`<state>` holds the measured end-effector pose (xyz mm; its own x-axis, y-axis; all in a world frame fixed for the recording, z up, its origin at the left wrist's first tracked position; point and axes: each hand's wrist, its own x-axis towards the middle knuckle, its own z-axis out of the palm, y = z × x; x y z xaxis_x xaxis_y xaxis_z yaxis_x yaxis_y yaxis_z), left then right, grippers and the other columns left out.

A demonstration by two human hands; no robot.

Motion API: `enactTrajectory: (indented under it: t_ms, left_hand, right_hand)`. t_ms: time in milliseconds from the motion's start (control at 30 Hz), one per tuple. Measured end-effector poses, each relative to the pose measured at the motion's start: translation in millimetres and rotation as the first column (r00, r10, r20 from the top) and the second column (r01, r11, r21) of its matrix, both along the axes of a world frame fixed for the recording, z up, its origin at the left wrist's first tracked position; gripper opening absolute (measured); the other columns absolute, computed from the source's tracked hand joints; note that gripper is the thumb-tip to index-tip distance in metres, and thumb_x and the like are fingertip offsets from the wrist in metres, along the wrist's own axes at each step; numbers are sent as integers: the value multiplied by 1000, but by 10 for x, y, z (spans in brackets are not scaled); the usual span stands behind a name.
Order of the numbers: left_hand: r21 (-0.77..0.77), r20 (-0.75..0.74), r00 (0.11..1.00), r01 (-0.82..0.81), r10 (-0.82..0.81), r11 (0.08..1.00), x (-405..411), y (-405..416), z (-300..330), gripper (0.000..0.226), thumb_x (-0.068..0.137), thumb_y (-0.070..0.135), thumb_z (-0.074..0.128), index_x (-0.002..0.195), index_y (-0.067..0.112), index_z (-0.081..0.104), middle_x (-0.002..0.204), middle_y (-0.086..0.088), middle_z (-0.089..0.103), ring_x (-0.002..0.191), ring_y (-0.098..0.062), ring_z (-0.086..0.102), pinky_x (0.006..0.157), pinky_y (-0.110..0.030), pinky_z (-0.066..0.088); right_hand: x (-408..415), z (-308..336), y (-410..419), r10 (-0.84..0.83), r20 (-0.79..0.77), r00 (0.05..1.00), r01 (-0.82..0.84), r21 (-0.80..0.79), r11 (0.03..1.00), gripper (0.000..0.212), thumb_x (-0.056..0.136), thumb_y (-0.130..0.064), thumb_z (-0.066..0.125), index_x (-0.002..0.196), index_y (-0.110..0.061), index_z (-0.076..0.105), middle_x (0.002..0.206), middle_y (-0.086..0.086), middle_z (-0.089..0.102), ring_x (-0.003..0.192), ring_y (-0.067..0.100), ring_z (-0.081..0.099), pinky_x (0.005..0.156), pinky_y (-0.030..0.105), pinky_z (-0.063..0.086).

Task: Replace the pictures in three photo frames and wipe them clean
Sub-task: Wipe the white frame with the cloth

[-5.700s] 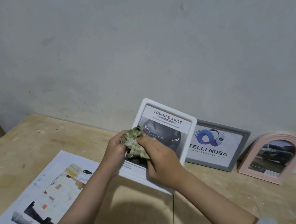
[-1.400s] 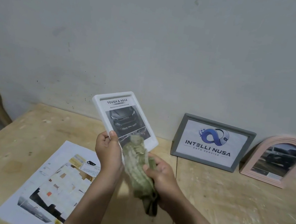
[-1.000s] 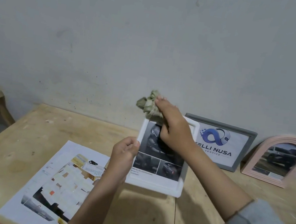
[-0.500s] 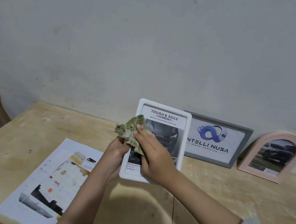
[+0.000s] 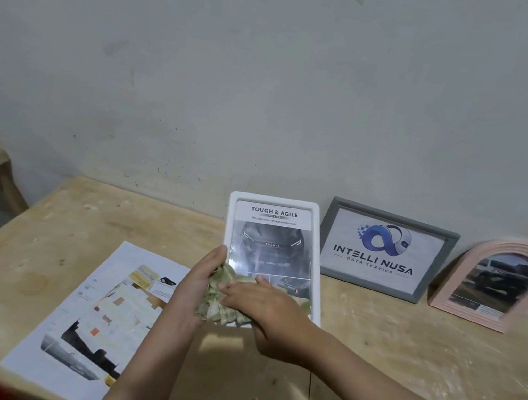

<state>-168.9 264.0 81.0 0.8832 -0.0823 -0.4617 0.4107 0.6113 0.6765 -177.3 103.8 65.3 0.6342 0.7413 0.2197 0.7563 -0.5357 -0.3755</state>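
Two hands on the white frame [image 5: 273, 234], held upright just left of the grey frame [image 5: 383, 249]: left hand [image 5: 199, 287] clamps its edge for steadiness, right hand [image 5: 262, 303] presses the cloth [image 5: 216, 307] flat against the glass.

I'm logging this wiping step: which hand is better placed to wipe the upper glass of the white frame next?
The right hand, probably: it presses the cloth on the white frame, low on its front, while the left hand grips the frame's left edge, steadying it.
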Motion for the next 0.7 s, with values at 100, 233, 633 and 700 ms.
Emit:
enactTrajectory:
  t_ms: [100,233,633,700]
  left_hand:
    - [148,86,996,-26,13,989,-5,35,-99,16,94,29,55,108,28,63,114,9,60,110,-17,56,101,-38,40]
    - [74,127,991,-62,52,995,52,37,-151,26,96,23,50,118,15,63,117,-11,67,105,-26,64,98,-48,47]
    - [257,164,925,-376,344,890,26,512,-311,22,101,13,41,104,8,62,95,-14,70,76,-24,71,61,-35,58]
    - [270,163,914,-403,371,874,-14,627,-334,24,101,12,39,106,8,62,92,-11,72,74,-20,71,59,-32,58]
  right_hand:
    - [-33,56,-9,34,-77,996,-37,-37,999,71,65,17,37,125,-15,56,140,-2,51,134,13,40,116,38,11]
    - [-58,112,-13,71,-193,979,-92,-104,990,61,71,14,38,119,-20,58,128,-2,60,121,20,52,117,40,20]
    - [537,-147,-327,-149,-350,925,71,-224,972,44,82,-7,45,117,-30,57,114,-5,64,103,15,57,85,28,48]
    - [791,-240,-364,-198,-332,922,127,-223,967,42,83,-7,46,119,-24,56,109,1,66,97,18,60,80,29,48]
